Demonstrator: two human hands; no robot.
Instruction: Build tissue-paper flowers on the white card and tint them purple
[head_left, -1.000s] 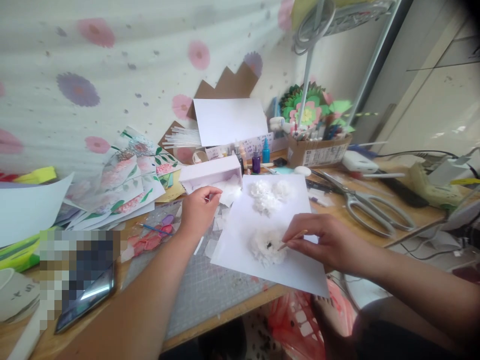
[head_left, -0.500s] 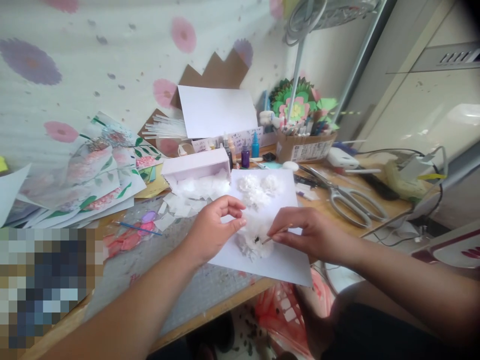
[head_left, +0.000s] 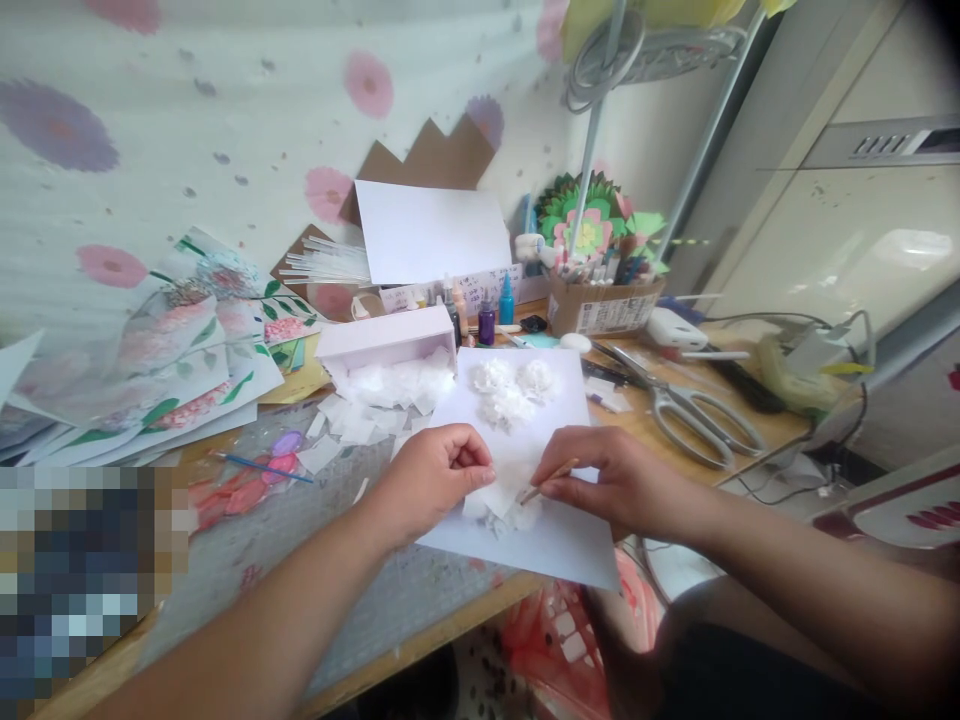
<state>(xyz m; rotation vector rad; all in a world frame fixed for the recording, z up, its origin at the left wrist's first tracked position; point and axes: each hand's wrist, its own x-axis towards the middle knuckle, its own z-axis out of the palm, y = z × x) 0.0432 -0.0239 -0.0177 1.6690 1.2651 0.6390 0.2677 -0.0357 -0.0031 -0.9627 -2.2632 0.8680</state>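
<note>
My left hand (head_left: 435,482) is closed, thumb and fingertips pinching a small white paper square (head_left: 489,494). My right hand (head_left: 619,482) grips a thin wooden stick (head_left: 551,477), its tip angled down toward that square. Beneath both lies a ruffled white paper flower (head_left: 506,521), partly covered by the square. It rests on a white sheet (head_left: 566,552), and farther up the same sheet sits a cluster of fluffy white paper flowers (head_left: 504,407).
Loose white paper squares (head_left: 352,418) spill from an open white box (head_left: 386,340) on the left. Large scissors (head_left: 701,415) lie at right. Behind stand small paint bottles (head_left: 487,322) and a cardboard box (head_left: 606,305) of pens. A blue brush (head_left: 266,467) lies on the grey mat (head_left: 315,570).
My left hand has closed from a looser pose, and a white paper square now shows at its fingertips over the flower, hiding its dark centre. The right hand still holds the stick there.
</note>
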